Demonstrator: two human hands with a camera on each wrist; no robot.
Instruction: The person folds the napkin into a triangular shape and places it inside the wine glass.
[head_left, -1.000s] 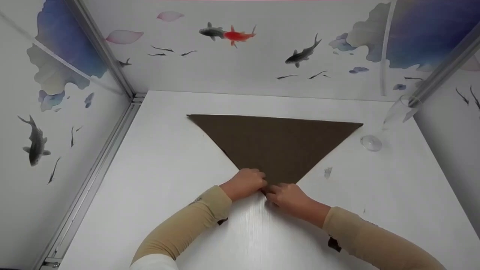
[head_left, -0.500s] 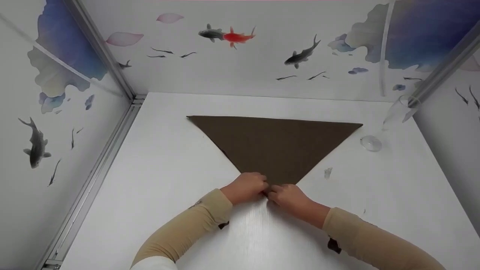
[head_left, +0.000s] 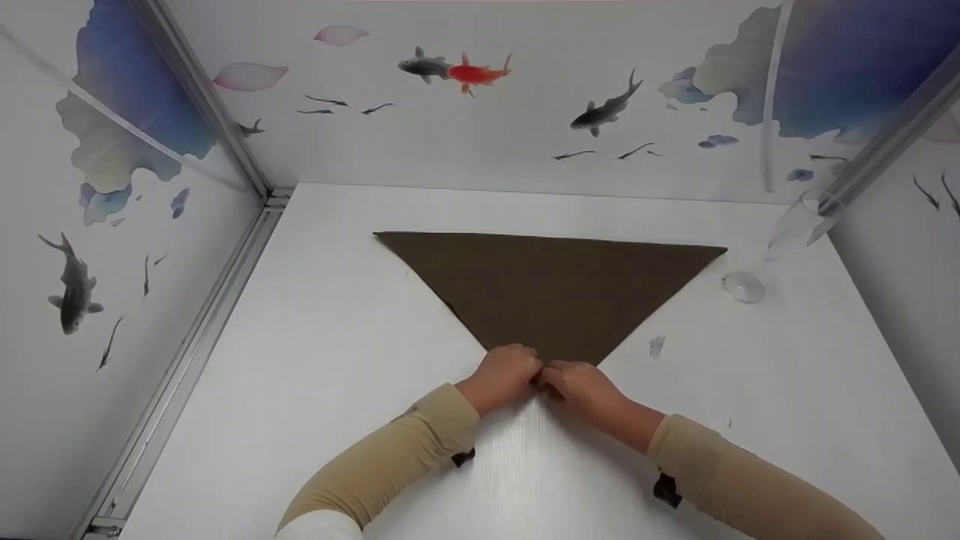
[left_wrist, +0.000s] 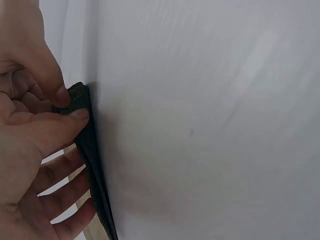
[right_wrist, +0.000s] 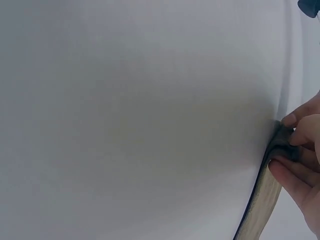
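A dark brown cloth, apparently folded into a triangle, lies flat on the white table, its long edge at the back and its tip toward the person. At that tip, my left hand and right hand meet side by side. In the left wrist view, the left thumb and fingers pinch a narrow, turned-over cloth edge. The right wrist view has the right hand pinching the bunched cloth end. In the head view both hands hide the tip itself.
A clear stemmed glass stands at the back right, its round foot on the table. Walls printed with fish enclose the left, back and right sides. A metal rail runs along the left edge.
My left hand has shifted slightly right and nearer the person, closing up to the right hand. The right hand has barely moved. The cloth's long edge and outer corners lie as before.
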